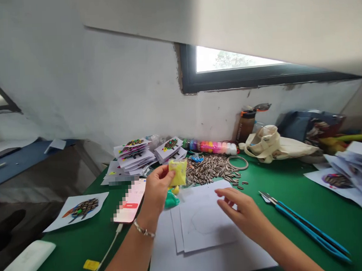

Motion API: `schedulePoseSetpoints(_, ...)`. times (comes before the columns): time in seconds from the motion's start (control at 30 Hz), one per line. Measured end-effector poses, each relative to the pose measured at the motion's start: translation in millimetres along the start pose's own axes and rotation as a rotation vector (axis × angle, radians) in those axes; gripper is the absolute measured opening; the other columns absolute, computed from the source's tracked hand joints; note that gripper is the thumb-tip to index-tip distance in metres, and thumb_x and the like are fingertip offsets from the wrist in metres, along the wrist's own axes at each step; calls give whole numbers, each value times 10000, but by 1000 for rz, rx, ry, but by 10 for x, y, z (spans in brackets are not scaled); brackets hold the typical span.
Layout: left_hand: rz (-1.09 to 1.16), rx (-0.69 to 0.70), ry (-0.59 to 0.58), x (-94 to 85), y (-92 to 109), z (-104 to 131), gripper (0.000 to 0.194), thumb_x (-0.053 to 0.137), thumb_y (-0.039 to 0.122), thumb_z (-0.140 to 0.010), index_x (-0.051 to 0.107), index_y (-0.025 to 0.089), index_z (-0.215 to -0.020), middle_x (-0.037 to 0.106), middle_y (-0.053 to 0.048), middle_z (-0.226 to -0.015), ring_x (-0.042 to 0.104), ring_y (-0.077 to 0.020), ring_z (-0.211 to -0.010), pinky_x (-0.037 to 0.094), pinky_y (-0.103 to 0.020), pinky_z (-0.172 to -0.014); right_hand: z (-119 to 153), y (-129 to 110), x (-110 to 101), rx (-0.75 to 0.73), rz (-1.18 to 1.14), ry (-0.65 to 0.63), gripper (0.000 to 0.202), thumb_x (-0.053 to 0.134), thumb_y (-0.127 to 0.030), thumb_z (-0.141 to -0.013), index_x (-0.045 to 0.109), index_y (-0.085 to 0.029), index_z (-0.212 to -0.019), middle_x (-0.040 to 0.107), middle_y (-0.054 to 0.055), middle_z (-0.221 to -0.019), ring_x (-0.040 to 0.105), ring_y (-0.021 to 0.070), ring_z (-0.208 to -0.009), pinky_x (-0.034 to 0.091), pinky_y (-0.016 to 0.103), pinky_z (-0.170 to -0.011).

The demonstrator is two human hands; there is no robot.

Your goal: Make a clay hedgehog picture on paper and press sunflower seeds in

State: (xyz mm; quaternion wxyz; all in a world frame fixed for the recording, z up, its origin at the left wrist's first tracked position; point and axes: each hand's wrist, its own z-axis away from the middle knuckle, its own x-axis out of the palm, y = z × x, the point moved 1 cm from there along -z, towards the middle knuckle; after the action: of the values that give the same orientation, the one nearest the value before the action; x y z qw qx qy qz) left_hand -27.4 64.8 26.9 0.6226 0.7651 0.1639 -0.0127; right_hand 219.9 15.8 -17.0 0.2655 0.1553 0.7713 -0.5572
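Observation:
Pinched between the thumb and fingers of my left hand [159,184] is a small yellow packet [178,173], raised above the table. My right hand [236,207] hovers over white paper sheets [207,226], its fingers apart with nothing in them. The top sheet carries a faint pencil outline. Just below the yellow packet lie a green bag [171,199] and a clear plastic wrapper [186,193]. Behind the papers spreads a heap of striped sunflower seeds [208,169], with a small blue packet [197,158] on it.
Stacked seed pictures [135,155] stand at the back left, near a phone [130,203] on a cable. Wrapped coloured tubs [211,147], a tape roll [237,162], a bottle [245,124] and a cloth bag [268,145] line the back. Blue-handled tweezers [308,228] lie right.

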Motion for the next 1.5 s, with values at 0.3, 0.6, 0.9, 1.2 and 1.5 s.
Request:
schedulePoseSetpoints(0.3,525,-193,-445,450,125,673,292,672,406,-807,698,138,-923,623,-19,-694,540,-123,-595,448,-258,-592,12,-478,332,235,-780,-99,362,662,-492,-780,613,-134,-759,576,5,-666,505,96,-528,394,230,-501)
schedulePoseSetpoints(0.6,281,-224,-546,433,15,670,307,679,443,-779,697,137,-776,593,-12,-654,462,-117,-617,354,-229,-569,30,-378,297,263,-735,-143,489,620,-602,-779,658,-115,-756,566,-1,-591,451,69,-458,336,201,-438)
schedulePoseSetpoints(0.9,291,-218,-503,426,39,699,294,688,433,-768,733,145,-812,641,-36,-746,522,-152,-686,409,-244,-622,46,-341,142,230,-682,-204,399,636,-534,-799,639,-136,-829,553,-1,-696,465,92,-591,374,214,-529)
schedulePoseSetpoints(1.2,225,-215,-506,483,-29,766,300,677,433,-760,700,134,-748,612,-39,-733,506,-150,-670,409,-238,-592,92,-286,169,209,-574,-113,353,566,-480,-840,564,-160,-690,436,-34,-616,373,91,-552,306,216,-480)
schedulePoseSetpoints(1.5,56,-34,-422,447,49,763,291,643,424,-795,685,164,-671,615,-45,-730,529,-179,-709,448,-268,-658,70,-366,117,185,-782,-166,250,673,-383,-795,670,-150,-884,576,1,-770,478,116,-693,401,236,-647)
